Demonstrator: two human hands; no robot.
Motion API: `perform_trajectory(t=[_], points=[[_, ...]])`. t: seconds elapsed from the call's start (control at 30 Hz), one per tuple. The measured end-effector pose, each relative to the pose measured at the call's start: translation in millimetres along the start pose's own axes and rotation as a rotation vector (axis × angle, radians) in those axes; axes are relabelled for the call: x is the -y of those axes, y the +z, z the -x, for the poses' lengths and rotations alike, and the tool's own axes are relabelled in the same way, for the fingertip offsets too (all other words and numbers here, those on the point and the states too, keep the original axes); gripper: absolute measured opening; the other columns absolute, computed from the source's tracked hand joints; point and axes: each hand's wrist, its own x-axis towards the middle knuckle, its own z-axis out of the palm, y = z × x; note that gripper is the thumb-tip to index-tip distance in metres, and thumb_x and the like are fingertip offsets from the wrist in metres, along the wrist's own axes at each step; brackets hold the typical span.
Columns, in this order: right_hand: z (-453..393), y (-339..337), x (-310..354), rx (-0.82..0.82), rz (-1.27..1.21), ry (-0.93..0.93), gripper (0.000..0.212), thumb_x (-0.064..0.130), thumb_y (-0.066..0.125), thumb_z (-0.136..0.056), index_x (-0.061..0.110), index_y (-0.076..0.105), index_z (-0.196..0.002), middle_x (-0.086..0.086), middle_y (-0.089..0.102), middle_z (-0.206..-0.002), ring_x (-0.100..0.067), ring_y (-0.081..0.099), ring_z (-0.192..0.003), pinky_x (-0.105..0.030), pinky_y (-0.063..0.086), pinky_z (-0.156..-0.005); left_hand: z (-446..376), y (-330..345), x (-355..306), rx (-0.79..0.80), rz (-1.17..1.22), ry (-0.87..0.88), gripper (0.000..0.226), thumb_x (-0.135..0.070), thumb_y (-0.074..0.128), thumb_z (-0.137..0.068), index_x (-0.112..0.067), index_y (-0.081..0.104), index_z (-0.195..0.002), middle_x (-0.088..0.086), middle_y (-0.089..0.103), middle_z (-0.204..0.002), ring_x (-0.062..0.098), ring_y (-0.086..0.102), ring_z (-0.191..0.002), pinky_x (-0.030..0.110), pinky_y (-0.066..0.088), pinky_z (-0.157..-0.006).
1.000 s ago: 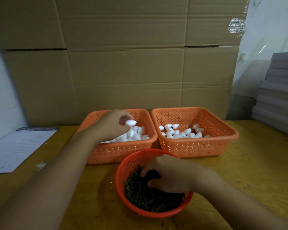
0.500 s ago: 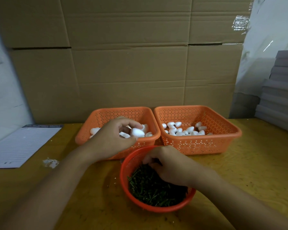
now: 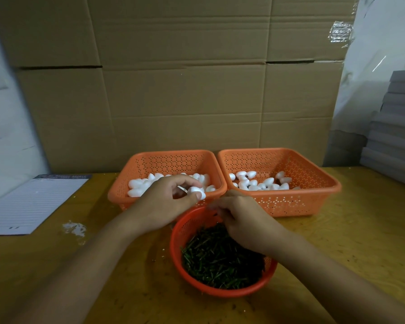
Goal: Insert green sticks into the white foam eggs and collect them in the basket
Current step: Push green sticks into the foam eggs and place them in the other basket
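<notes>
My left hand pinches one white foam egg between thumb and fingers, just in front of the left orange basket, which holds several more eggs. My right hand hovers over the far rim of the round red basket full of green sticks. Its fingertips are pinched together close to the egg, on a thin green stick that barely shows through the blur. The right orange basket holds several white eggs.
Everything stands on a yellow wooden table. A lined notepad lies at the left, with white foam crumbs beside it. Cardboard boxes form a wall behind the baskets. Stacked grey boards rise at the right.
My left hand has carried the egg out of the left basket toward the round basket. My right hand has lifted from the pile of sticks up toward the egg.
</notes>
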Motion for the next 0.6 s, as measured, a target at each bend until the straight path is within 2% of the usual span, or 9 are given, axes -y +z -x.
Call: perform_trajectory(t=[0.1, 0.13, 0.17, 0.23, 0.3, 0.4, 0.47, 0.53, 0.6], points=[[0.3, 0.3, -2.1, -0.002, 0.003, 0.003, 0.028, -0.001, 0.052, -0.095, 0.009, 0.072, -0.112, -0.002, 0.060, -0.108, -0.007, 0.052, -0.092, -0.006, 0.036, -0.078, -0.6, 0.6, -0.1, -0.012, -0.004, 0.033, 0.009, -0.031, 0.064, -0.097, -0.037, 0.071, -0.099, -0.022, 0.071, -0.083, -0.003, 0.066, -0.081, 0.022, 0.046, -0.077], [0.1, 0.3, -1.9, -0.008, -0.002, 0.005, 0.023, 0.004, 0.052, -0.098, 0.010, 0.072, -0.107, 0.001, 0.059, -0.102, -0.003, 0.048, -0.087, -0.008, 0.035, -0.074, -0.9, 1.1, 0.2, -0.012, 0.002, 0.032, 0.010, -0.032, 0.062, -0.098, -0.036, 0.071, -0.098, -0.019, 0.071, -0.080, -0.002, 0.065, -0.077, 0.022, 0.047, -0.073], [-0.3, 0.3, -1.6, -0.014, -0.005, 0.009, 0.019, 0.009, 0.052, -0.099, 0.011, 0.071, -0.097, 0.005, 0.057, -0.093, 0.001, 0.044, -0.080, -0.012, 0.033, -0.071, -0.9, 1.3, 0.3, -0.010, 0.006, 0.028, 0.011, -0.034, 0.060, -0.098, -0.035, 0.072, -0.097, -0.016, 0.070, -0.078, -0.001, 0.064, -0.071, 0.021, 0.048, -0.069], [-1.9, 0.1, -1.5, -0.031, -0.014, 0.026, 0.026, 0.018, 0.053, -0.101, 0.018, 0.060, -0.076, 0.013, 0.052, -0.072, -0.003, 0.046, -0.066, -0.018, 0.030, -0.061, -1.0, 1.5, -0.4, 0.001, -0.004, 0.022, 0.016, -0.044, 0.057, -0.096, -0.036, 0.071, -0.093, -0.011, 0.069, -0.072, -0.001, 0.062, -0.063, 0.020, 0.048, -0.062], [-2.8, -1.7, -1.2, -0.051, -0.033, 0.047, 0.034, 0.022, 0.055, -0.101, 0.020, 0.052, -0.067, 0.010, 0.049, -0.061, -0.001, 0.050, -0.060, -0.017, 0.033, -0.055, -0.9, 0.6, -0.6, 0.013, -0.014, 0.020, 0.024, -0.058, 0.053, -0.090, -0.041, 0.070, -0.089, -0.005, 0.069, -0.070, 0.002, 0.059, -0.057, 0.020, 0.048, -0.056], [-2.8, -4.9, 0.4, -0.053, -0.073, 0.071, 0.028, 0.020, 0.057, -0.100, 0.016, 0.059, -0.072, 0.011, 0.051, -0.058, 0.002, 0.052, -0.058, -0.014, 0.034, -0.054, -0.5, 0.0, -0.4, 0.028, 0.003, 0.036, 0.031, -0.063, 0.053, -0.085, -0.038, 0.071, -0.089, 0.003, 0.069, -0.071, 0.007, 0.062, -0.060, 0.024, 0.050, -0.057], [-3.2, -8.1, 1.7, -0.017, -0.122, 0.101, 0.018, 0.013, 0.058, -0.098, 0.010, 0.069, -0.084, 0.014, 0.056, -0.063, 0.003, 0.056, -0.061, -0.014, 0.038, -0.056, 0.1, 1.0, -1.5, 0.035, 0.037, 0.034, 0.034, -0.060, 0.057, -0.084, -0.031, 0.071, -0.093, 0.004, 0.070, -0.076, 0.014, 0.066, -0.065, 0.030, 0.051, -0.060], [-3.3, -11.3, 3.3, 0.032, -0.158, 0.128, 0.018, 0.008, 0.055, -0.098, 0.008, 0.073, -0.098, 0.010, 0.064, -0.076, -0.003, 0.062, -0.072, -0.021, 0.048, -0.065, 0.6, 2.0, -1.6, 0.032, 0.083, 0.022, 0.029, -0.053, 0.063, -0.084, -0.028, 0.071, -0.098, 0.003, 0.071, -0.080, 0.019, 0.068, -0.070, 0.030, 0.053, -0.061], [-2.8, -13.4, 4.0, 0.068, -0.174, 0.154, 0.022, 0.005, 0.053, -0.099, 0.010, 0.074, -0.105, 0.003, 0.069, -0.088, -0.010, 0.066, -0.080, -0.030, 0.054, -0.077, 0.6, 2.2, -0.8, 0.025, 0.112, 0.023, 0.020, -0.040, 0.072, -0.086, -0.028, 0.069, -0.101, -0.002, 0.072, -0.088, 0.014, 0.071, -0.078, 0.025, 0.055, -0.066]])
